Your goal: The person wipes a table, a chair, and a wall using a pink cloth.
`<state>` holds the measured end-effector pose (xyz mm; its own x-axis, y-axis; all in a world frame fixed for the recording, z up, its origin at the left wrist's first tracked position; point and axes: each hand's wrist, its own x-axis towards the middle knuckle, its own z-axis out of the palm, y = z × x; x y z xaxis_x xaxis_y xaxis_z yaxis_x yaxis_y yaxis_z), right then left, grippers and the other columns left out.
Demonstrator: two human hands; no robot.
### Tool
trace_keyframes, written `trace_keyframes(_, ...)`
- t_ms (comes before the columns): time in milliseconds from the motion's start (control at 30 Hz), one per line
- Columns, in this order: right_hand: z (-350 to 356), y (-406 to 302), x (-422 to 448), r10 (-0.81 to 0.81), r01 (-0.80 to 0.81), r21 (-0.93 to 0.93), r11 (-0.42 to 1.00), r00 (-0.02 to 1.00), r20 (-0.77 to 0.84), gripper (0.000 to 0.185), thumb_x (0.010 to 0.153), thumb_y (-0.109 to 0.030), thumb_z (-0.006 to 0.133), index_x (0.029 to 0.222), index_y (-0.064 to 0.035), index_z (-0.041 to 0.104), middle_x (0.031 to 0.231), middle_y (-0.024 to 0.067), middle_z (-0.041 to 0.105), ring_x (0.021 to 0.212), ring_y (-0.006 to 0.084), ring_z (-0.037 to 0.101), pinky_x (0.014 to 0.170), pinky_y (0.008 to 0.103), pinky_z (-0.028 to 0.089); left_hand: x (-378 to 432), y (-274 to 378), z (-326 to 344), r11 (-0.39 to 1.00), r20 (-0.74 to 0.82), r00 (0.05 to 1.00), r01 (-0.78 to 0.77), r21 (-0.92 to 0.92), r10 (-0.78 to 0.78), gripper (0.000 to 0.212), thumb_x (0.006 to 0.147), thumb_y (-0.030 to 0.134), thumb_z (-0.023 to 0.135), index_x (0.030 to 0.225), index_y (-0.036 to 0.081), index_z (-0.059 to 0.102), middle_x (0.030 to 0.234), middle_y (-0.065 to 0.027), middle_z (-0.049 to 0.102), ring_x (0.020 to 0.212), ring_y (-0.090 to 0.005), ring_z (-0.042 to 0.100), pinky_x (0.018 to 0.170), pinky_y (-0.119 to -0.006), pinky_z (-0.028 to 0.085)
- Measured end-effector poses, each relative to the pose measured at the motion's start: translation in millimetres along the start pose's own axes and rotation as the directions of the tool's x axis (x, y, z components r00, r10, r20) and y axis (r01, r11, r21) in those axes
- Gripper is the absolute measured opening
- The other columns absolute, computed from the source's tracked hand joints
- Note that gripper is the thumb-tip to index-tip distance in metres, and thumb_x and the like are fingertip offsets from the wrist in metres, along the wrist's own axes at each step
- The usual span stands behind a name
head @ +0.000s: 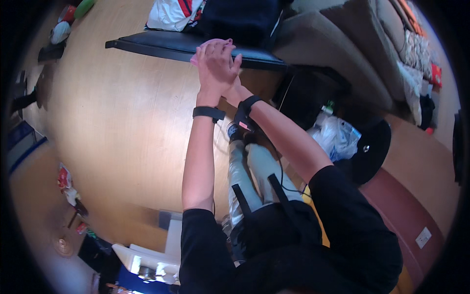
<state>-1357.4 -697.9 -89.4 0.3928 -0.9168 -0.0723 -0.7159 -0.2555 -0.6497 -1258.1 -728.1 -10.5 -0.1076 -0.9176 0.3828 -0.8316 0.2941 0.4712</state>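
A piece of pink cloth (194, 59) is bunched under my left hand (217, 70), just over the near edge of a long black padded bench (154, 43). The back of that hand faces up, its fingers curve over the cloth, and the thumb sticks out to the right. My right hand (233, 91) lies beneath the left, so its fingers are hidden and its grip on the cloth cannot be made out. Each wrist wears a dark band; a small device (243, 121) with a cable hangs by the right one.
On the bench sit a black bag-like object (238, 18) and a white-and-red bag (169, 14). Right of it stands a brown sofa (326, 47). A clear plastic bag (334, 136) rests on a dark round seat (378, 147). Wooden flooring (128, 128) spreads to the left.
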Motion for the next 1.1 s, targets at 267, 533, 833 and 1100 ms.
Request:
trace_keyframes(267,-20.7,-24.3,-18.0,0.008,0.013,0.352,0.936,0.998,-0.059,0.057,0.09,-0.017,0.067,0.141,-0.0078,0.045,0.146,0.0171,0.044,0.135,0.0357,0.04,0.118,0.0438,0.029,2.3,6.8,-6.3,0.999,0.192,0.981,-0.004,0.047,-0.005,0.036,0.091,0.041,0.065,0.114,0.014,0.069,0.125,-0.0078,0.063,0.121,-0.0309,0.051,0.108,-0.053,0.03)
trace_keyframes(533,-96.1,47.4,-64.7,-0.057,0.065,0.04,0.997,0.984,-0.172,0.056,0.095,-0.02,0.064,0.146,-0.0111,0.042,0.149,0.0132,0.043,0.14,0.0339,0.035,0.121,0.0448,0.025,24.1,105.9,33.2,0.977,0.387,0.914,-0.039,-0.21,0.12,0.038,0.093,0.036,0.062,0.124,0.015,0.067,0.127,-0.0134,0.063,0.118,-0.0322,0.055,0.101,-0.048,0.039)
trace_keyframes(833,-154.2,68.1,-96.4,0.184,-0.184,-0.078,0.98,0.983,0.001,0.056,0.09,-0.014,0.059,0.144,-0.0089,0.046,0.15,0.0155,0.043,0.139,0.0357,0.036,0.119,0.0465,0.027,65.5,160.3,73.6,0.967,0.619,0.757,-0.066,-0.245,0.209,0.041,0.094,0.039,0.059,0.123,0.012,0.069,0.12,-0.0137,0.065,0.111,-0.033,0.058,0.093,-0.042,0.048)
trace_keyframes(1100,-119.6,63.9,-82.4,0.04,-0.03,-0.144,0.989,0.997,0.064,0.053,0.093,-0.015,0.056,0.144,-0.0067,0.046,0.147,0.0158,0.045,0.137,0.0344,0.039,0.119,0.0459,0.027,55.3,111.3,49.6,0.945,0.553,0.792,-0.086,-0.315,0.256,0.03,0.088,0.032,0.064,0.1,0.006,0.072,0.109,-0.0118,0.064,0.112,-0.0322,0.056,0.098,-0.046,0.046)
